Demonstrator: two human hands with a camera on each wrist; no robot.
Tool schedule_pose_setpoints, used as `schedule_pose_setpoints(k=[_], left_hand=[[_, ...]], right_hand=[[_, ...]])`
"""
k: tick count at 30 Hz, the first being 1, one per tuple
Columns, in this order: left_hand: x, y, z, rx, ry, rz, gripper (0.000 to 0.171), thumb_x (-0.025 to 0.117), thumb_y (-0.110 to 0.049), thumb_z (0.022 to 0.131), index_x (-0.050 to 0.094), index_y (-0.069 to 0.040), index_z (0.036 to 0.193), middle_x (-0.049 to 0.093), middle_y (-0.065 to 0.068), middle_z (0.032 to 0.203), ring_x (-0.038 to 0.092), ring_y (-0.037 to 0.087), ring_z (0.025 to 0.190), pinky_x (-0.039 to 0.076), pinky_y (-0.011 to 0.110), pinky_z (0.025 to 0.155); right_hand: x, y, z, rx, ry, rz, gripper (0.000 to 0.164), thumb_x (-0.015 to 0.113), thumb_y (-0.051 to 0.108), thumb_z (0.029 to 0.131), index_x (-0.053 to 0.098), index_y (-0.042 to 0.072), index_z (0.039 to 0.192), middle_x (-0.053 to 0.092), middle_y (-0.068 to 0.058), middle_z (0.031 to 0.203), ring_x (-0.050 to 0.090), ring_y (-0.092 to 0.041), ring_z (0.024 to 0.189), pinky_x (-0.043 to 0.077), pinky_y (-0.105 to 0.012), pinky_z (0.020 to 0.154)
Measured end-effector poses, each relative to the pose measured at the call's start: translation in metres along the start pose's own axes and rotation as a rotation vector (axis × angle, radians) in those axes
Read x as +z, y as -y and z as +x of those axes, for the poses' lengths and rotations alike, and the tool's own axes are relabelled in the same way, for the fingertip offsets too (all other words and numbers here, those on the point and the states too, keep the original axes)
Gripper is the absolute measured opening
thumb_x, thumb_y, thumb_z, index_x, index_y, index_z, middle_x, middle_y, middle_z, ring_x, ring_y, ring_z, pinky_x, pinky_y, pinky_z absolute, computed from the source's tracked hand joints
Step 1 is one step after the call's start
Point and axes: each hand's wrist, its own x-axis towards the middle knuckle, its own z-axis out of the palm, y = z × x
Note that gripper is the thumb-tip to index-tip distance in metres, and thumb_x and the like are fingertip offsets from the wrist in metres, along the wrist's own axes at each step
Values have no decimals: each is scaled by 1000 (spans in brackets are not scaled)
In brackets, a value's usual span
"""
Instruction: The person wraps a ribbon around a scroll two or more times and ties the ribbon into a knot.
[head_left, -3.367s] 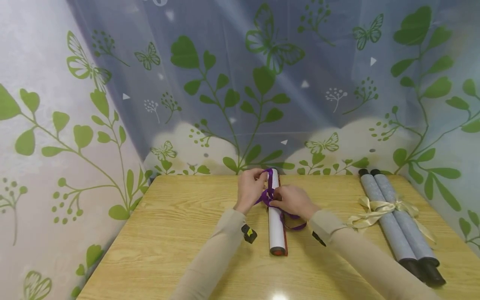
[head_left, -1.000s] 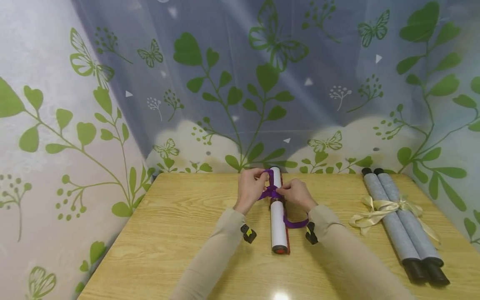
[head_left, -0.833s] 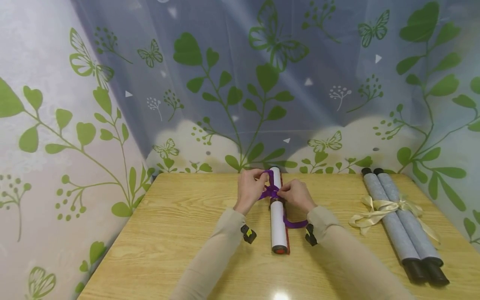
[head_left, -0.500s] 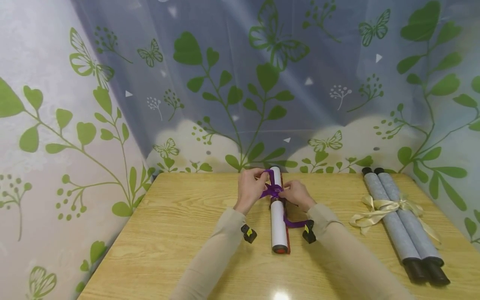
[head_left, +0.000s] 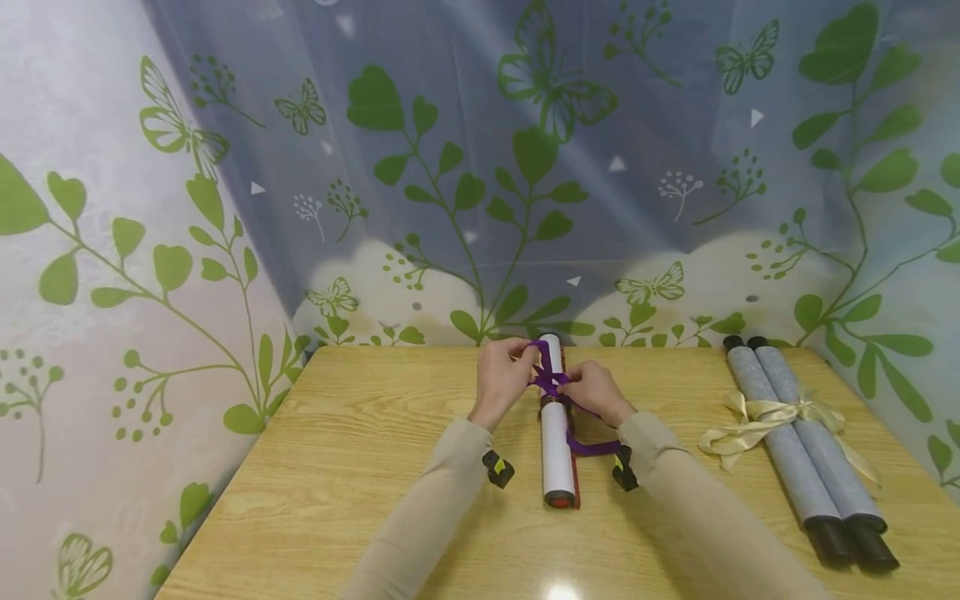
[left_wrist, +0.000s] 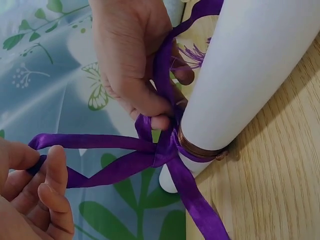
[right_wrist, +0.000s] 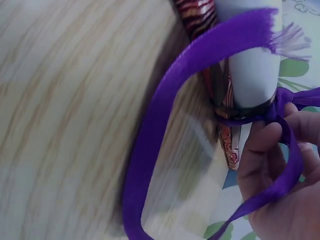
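Note:
A white roll [head_left: 557, 454] with a dark end lies lengthwise on the table, a thin brown cord [left_wrist: 200, 147] round its middle. Purple ribbon [left_wrist: 167, 150] is knotted over that cord. My left hand [head_left: 502, 382] pinches a loop of the ribbon, drawn out from the knot in the left wrist view. Right beside the knot, my right hand [head_left: 597, 392] pinches the ribbon between thumb and finger, with another length curving past its palm in the right wrist view. A frayed tail [right_wrist: 150, 135] loops out over the tabletop. A red patterned strip [right_wrist: 197, 15] runs along the roll's side.
To the right, two grey rolls [head_left: 795, 450] with black ends lie side by side, tied with a cream ribbon [head_left: 757, 417]. A patterned curtain [head_left: 465, 167] hangs behind the wooden table [head_left: 337, 467]. Small black devices [head_left: 624, 468] sit on both wrists.
My right hand has moved from over the knot to the roll's right side. The ribbon between the hands has shifted shape, and the right-hand tail lies differently. My left hand has hardly moved.

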Motion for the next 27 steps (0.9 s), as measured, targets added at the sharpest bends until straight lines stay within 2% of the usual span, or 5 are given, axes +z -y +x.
schedule_pose_setpoints(k=[4,10,13,23,27], left_hand=[[0,0,0,8,-20,29,18,62,-18,91,77,-7,92,73,10,76,60,5,50,50,23,48],[-2,0,-1,-21,-93,108,23,62,-24,87,69,-14,67,60,-3,58,49,11,51,37,24,49],[-4,1,-2,-52,-108,102,30,61,-26,86,57,-16,58,51,-5,51,42,11,46,30,24,45],[-9,8,-2,-73,-114,117,36,58,-24,83,42,-18,52,40,-7,48,35,11,47,23,23,43],[-11,9,-2,-74,-103,114,36,59,-24,85,44,-17,53,43,-6,47,39,11,46,24,23,42]], right_hand=[[-3,0,1,19,10,19,21,61,12,89,72,-5,84,54,-1,53,43,-8,44,37,-21,44],[-13,-5,2,91,-24,124,36,54,26,95,74,-1,106,70,-10,90,56,-15,73,45,-24,63],[-17,-8,2,93,-30,154,35,52,25,98,74,-1,105,69,-9,90,58,-16,76,47,-23,63],[-21,-9,-3,-49,-94,-89,16,74,20,86,78,6,79,71,-6,70,52,-13,58,40,-23,53],[-22,-9,-1,-75,-54,-97,11,74,12,84,72,2,87,69,-7,73,56,-12,59,44,-23,53]])
